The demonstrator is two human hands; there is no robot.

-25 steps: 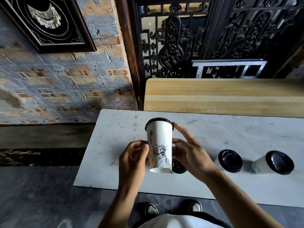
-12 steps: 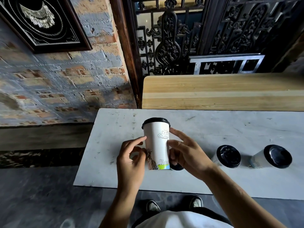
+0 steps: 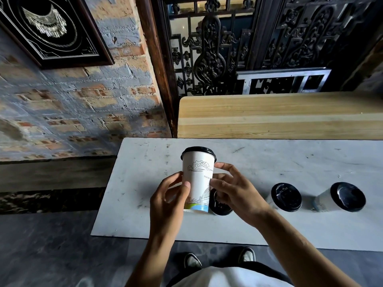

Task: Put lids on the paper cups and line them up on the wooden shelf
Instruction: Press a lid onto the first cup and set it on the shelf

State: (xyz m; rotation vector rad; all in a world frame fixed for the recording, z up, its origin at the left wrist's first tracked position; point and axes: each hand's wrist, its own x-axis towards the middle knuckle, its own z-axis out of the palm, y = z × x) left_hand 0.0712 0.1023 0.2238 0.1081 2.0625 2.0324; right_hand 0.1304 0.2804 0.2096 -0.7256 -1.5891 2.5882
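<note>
A tall white paper cup (image 3: 198, 179) with line drawings and a black lid (image 3: 198, 151) is held upright above the white table (image 3: 259, 162). My left hand (image 3: 170, 197) grips its lower left side, and my right hand (image 3: 234, 193) touches its right side with fingertips. Behind my right hand stands another lidded cup (image 3: 219, 206), mostly hidden. Two more lidded cups (image 3: 287, 196) (image 3: 347, 196) stand to the right on the table. The wooden shelf (image 3: 279, 114) runs along the far side of the table with nothing on it.
A brick wall (image 3: 72, 104) with a black framed picture (image 3: 51, 30) rises on the left. Dark carved ironwork (image 3: 217, 48) and a metal frame (image 3: 284, 80) stand behind the shelf. My shoes (image 3: 192, 261) show below the table's near edge.
The cup has been turned in my hands: the statue drawing has gone out of sight and a cloud and bridge drawing now faces me. The cup stays in about the same place.
</note>
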